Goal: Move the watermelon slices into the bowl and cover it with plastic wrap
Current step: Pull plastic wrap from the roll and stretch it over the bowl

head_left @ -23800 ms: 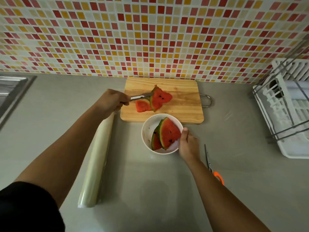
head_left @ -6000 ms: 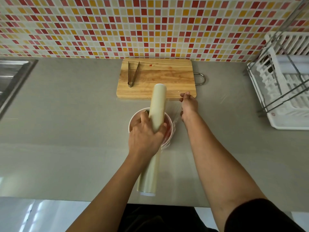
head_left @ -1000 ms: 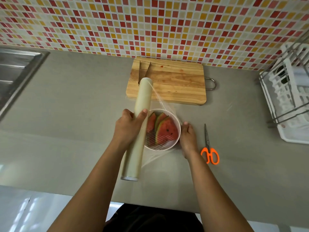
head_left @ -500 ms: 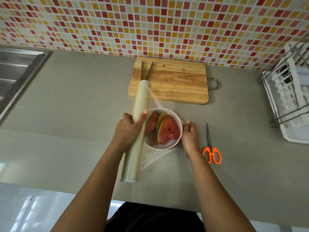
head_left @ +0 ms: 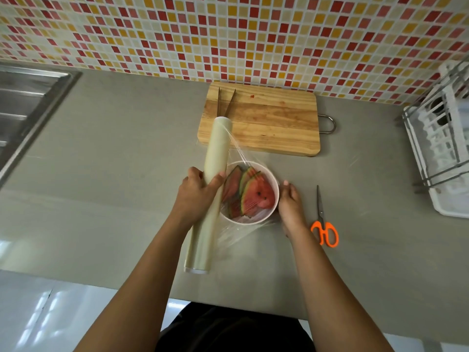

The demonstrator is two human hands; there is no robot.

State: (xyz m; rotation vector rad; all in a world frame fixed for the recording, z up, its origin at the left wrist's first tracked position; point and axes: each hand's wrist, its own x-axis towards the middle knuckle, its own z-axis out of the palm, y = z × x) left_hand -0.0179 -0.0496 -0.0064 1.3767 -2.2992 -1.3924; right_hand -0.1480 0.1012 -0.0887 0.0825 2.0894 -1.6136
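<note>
A white bowl (head_left: 275,185) sits on the grey counter and holds several watermelon slices (head_left: 256,195). Clear film stretches from the plastic wrap roll (head_left: 215,153) across the bowl's top. My left hand (head_left: 196,193) grips the roll at its middle, just left of the bowl. My right hand (head_left: 290,204) presses the film's free end against the bowl's right side. Loose wrinkled film (head_left: 237,231) lies on the counter in front of the bowl.
A wooden cutting board (head_left: 266,120) with metal tongs (head_left: 224,102) lies behind the bowl. Orange-handled scissors (head_left: 323,222) rest right of my right hand. A white dish rack (head_left: 441,143) stands at the far right, a steel sink (head_left: 28,105) at the far left.
The roll has stayed left of the bowl with the film taut over it. My right hand holds at the bowl's right side. Six seconds ago the roll lay over the bowl.
</note>
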